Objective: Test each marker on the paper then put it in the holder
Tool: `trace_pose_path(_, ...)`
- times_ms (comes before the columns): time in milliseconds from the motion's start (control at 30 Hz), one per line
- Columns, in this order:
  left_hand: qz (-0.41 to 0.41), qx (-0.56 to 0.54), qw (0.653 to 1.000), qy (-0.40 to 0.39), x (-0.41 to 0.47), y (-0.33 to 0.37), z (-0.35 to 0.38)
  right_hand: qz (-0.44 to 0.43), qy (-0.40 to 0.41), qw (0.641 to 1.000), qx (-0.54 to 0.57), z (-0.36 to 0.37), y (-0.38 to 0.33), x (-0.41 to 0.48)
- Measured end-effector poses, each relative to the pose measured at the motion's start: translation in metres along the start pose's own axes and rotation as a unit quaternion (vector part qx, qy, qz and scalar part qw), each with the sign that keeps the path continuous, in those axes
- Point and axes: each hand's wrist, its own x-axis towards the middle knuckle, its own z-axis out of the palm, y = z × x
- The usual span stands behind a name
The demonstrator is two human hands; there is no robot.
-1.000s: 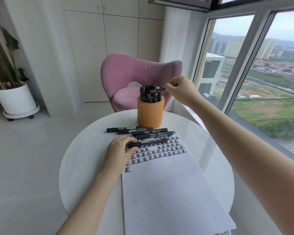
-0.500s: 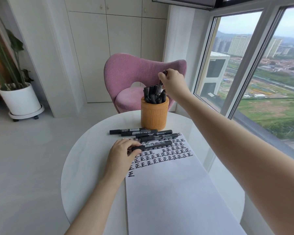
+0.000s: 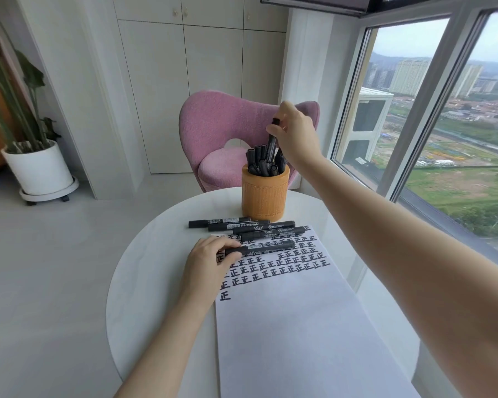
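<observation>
Marker [image 3: 271, 145] stands nearly upright in the holder [image 3: 265, 196], pinched near its top by the right hand [image 3: 295, 136]. The left hand [image 3: 210, 259] grips the next marker [image 3: 265, 247] at its left end; it lies crosswise on the paper [image 3: 299, 326].

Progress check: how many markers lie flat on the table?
5. Four markers staggered in front of the holder; the fifth marker on the paper, pinched by the left hand. None seems hidden.
</observation>
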Motion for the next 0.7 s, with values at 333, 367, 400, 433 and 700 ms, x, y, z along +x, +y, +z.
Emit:
trace_pose_path(333,-0.008,-0.004,1.000,-0.005,0.000,0.000,0.001,-0.030,-0.028,0.999,-0.031,-0.004,-0.001,0.004)
trace_pose_path(367,-0.008,-0.004,1.000,-0.006,0.000,0.000,0.001,-0.028,-0.032,0.999,-0.026,-0.003,-0.002,0.004)
trace_pose_path(400,-0.008,-0.005,1.000,-0.005,0.000,0.000,0.001,-0.024,-0.031,0.999,-0.018,-0.003,-0.003,0.003)
trace_pose_path(433,-0.009,-0.007,1.000,-0.002,0.000,0.000,0.001,-0.019,-0.027,0.999,-0.009,-0.002,-0.002,0.002)
trace_pose_path(700,-0.020,-0.046,0.997,0.050,0.015,0.008,-0.007,0.041,0.001,0.997,0.067,-0.005,0.014,-0.003)
